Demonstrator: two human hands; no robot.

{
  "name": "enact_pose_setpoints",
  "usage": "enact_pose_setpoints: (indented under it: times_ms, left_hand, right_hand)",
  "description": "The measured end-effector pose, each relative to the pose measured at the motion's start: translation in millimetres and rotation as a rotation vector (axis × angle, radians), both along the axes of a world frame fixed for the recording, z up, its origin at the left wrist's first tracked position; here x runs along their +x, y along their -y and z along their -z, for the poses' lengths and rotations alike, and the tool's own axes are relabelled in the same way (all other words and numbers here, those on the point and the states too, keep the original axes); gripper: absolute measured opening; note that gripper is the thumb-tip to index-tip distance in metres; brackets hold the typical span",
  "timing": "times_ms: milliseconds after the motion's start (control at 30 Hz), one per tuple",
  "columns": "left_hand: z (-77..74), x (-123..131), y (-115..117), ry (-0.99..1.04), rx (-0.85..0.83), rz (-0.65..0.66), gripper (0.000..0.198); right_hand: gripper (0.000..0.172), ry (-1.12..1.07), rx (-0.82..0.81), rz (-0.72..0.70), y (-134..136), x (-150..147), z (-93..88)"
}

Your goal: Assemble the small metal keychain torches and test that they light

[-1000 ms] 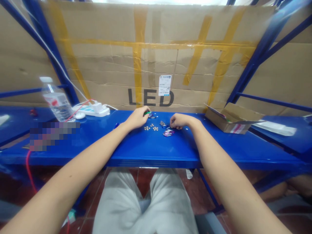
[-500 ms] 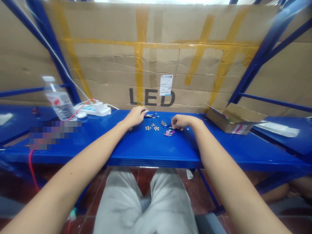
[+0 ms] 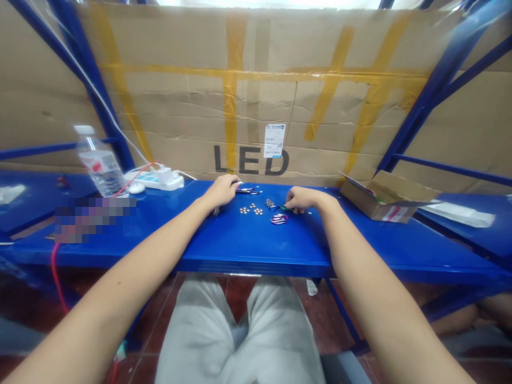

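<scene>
Both my arms reach far out over the blue metal bench (image 3: 256, 240). My left hand (image 3: 222, 190) is curled, its fingertips pinched on a small metal clip (image 3: 246, 189) lying at the back of the bench. My right hand (image 3: 301, 198) is closed, fingers pinching a small green piece (image 3: 282, 207) beside a purple carabiner (image 3: 279, 218). Between the hands lie several small silver rings (image 3: 250, 210) and a little bunch of metal parts (image 3: 270, 203).
A water bottle (image 3: 98, 165) and a white power strip (image 3: 154, 179) with a red cable stand at the back left. An open cardboard box (image 3: 386, 200) sits at the right. A taped cardboard wall marked LED (image 3: 251, 160) closes the back, with blue rack posts either side.
My left hand has let a green piece out of view and now rests on the metal clip. My right hand shifted slightly right and now pinches a green piece.
</scene>
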State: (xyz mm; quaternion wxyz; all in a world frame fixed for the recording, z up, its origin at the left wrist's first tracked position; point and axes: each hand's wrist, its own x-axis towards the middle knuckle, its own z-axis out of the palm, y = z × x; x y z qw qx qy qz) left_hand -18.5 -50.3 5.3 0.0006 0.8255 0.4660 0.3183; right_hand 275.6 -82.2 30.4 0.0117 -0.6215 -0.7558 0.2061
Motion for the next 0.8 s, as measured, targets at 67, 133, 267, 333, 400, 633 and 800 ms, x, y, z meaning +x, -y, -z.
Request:
enact_pose_setpoints:
  times_ms: [67, 133, 267, 333, 400, 633, 800]
  left_hand:
    - [-1.1, -3, -2, 0.013, 0.004, -0.016, 0.026]
    - [-1.2, -8, -5, 0.019, -0.009, -0.017, 0.027]
    - [1.4, -20, -12, -0.004, -0.071, 0.031, 0.024]
    - [3.2, -25, -15, 0.001, -0.081, 0.021, 0.019]
    - [4.7, -29, -17, 0.019, -0.083, -0.009, 0.015]
    - [9.8, -31, -19, -0.015, -0.125, -0.037, 0.013]
    - [14.2, -25, -19, -0.035, -0.150, 0.018, 0.012]
  right_hand:
    - [0.007, -0.118, 0.055, 0.013, 2, 1, -3.4]
    - [0.007, -0.244, 0.178, 0.024, 2, -4, -6.2]
    - [0.010, -0.271, 0.425, 0.002, -7, -44, -6.0]
    - [0.011, -0.174, 0.573, -0.105, -16, -73, -2.6]
    - [0.017, -0.059, 0.616, -0.210, -26, -99, 2.5]
    - [0.027, 0.009, 0.581, -0.377, -45, -128, 21.4]
    - [0.026, -0.077, 0.530, -0.304, -42, -117, 25.6]
